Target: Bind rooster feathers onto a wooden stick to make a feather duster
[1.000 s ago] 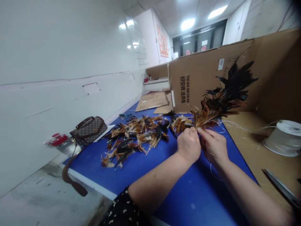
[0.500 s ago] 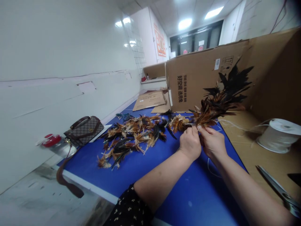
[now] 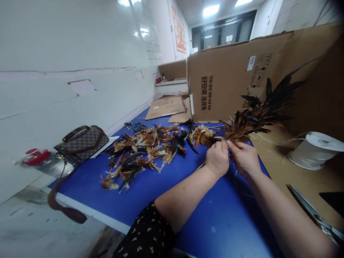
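Observation:
My left hand (image 3: pixel 217 159) and my right hand (image 3: pixel 244 156) meet above the blue table (image 3: pixel 150 193), both pinched on the base of a strung bunch of brown and black feathers (image 3: pixel 258 116) that fans up and to the right. A thin white thread trails from the bunch towards the spool (image 3: pixel 314 149) and loops under my right wrist. Loose feathers (image 3: pixel 150 148) lie in a pile just left of my left hand.
A brown checked handbag (image 3: pixel 82 142) and a red-lidded jar (image 3: pixel 43 163) sit at the left table edge by the white wall. A large cardboard box (image 3: pixel 231 84) stands behind. Scissors (image 3: pixel 313 211) lie on the cardboard sheet at right.
The feather bunch has tipped lower and further right between my hands. My view has shifted slightly; hands stay together at the bunch's base.

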Demonstrator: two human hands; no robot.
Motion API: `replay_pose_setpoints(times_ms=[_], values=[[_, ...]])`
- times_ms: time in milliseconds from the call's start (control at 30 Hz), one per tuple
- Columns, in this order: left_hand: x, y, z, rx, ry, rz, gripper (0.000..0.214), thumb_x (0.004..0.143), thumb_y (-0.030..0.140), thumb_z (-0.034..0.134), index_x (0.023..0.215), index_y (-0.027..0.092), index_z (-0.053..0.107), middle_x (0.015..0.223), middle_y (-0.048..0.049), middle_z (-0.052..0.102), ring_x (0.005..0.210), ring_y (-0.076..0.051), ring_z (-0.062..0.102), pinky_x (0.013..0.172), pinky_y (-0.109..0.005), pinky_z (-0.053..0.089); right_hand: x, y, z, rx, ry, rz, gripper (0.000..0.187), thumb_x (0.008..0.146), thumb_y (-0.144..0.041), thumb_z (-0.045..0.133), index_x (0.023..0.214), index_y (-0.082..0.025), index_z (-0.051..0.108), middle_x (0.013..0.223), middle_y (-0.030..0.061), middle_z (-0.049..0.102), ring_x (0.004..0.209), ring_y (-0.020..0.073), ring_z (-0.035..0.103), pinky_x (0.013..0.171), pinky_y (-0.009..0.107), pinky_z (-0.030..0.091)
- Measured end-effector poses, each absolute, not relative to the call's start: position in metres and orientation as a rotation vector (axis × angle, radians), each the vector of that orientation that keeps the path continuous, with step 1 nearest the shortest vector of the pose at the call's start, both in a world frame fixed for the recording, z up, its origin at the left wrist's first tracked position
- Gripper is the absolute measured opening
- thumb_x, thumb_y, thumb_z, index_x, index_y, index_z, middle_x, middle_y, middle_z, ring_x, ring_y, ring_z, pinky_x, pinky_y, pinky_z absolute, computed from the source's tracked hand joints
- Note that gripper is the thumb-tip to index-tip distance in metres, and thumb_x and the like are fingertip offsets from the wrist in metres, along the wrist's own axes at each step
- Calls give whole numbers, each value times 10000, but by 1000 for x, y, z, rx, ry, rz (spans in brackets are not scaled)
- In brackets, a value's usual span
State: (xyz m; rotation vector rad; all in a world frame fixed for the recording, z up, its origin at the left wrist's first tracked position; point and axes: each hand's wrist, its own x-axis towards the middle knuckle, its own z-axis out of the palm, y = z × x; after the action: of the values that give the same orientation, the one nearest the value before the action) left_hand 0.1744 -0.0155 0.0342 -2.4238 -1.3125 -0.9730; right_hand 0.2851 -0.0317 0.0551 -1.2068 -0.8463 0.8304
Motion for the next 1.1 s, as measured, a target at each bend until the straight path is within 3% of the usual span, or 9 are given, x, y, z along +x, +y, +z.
replay_pose_setpoints(times_ms=[300,367,500,567,700,833,967,1100], values=[[172,-22,44,-2539,-1384,-1019,416,1074,154,464,1456,48,588,1151,-181,733,1023,-267,741,896,-363,592,287,-27,47,-1207,-890,756,672,639,-772,924,658,-208,560,512,-81,412,454,75,318,400,240,250],[168,-20,55,-2667,-1371,-1077,368,1079,164,436,1350,42,653,1121,-192,733,1005,-270,738,908,-378,594,291,-26,48,-1201,-898,776,676,638,-768,929,651,-216,538,501,-86,398,442,73,310,393,240,248],[156,-9,73,-2995,-1166,-1381,361,1096,227,436,914,131,733,966,-158,759,982,-255,733,984,-403,590,296,-28,52,-1170,-922,831,670,640,-733,952,640,-229,510,480,-86,375,415,74,303,371,243,238],[151,-3,77,-3149,-1218,-1605,396,1095,296,495,805,144,717,888,-132,765,876,-224,739,911,-385,615,295,-29,54,-1141,-926,856,665,640,-706,969,637,-229,506,478,-84,368,410,73,302,367,240,230],[143,2,80,-3407,-1643,-1966,281,1032,321,645,929,92,769,773,-89,752,647,-158,710,691,-307,612,294,-31,57,-1078,-903,922,658,629,-660,1003,636,-219,516,489,-88,345,412,65,292,370,235,217],[142,4,76,-3395,-1532,-2199,274,991,330,712,866,94,772,727,-49,717,588,-99,632,628,-246,545,298,-31,59,-1076,-920,948,649,642,-640,1007,648,-224,508,499,-95,323,408,62,274,363,235,206],[149,6,63,-3164,-1242,-2266,341,995,310,696,708,131,727,726,-16,641,674,-92,586,680,-240,504,302,-30,58,-1107,-946,924,635,655,-638,993,656,-234,504,490,-97,327,395,68,280,349,238,217],[158,7,50,-2975,-1153,-2134,283,1020,259,646,804,134,781,819,-59,698,819,-146,653,819,-292,558,300,-28,53,-1203,-920,835,629,695,-658,956,660,-247,482,472,-96,341,368,73,284,324,241,203]])
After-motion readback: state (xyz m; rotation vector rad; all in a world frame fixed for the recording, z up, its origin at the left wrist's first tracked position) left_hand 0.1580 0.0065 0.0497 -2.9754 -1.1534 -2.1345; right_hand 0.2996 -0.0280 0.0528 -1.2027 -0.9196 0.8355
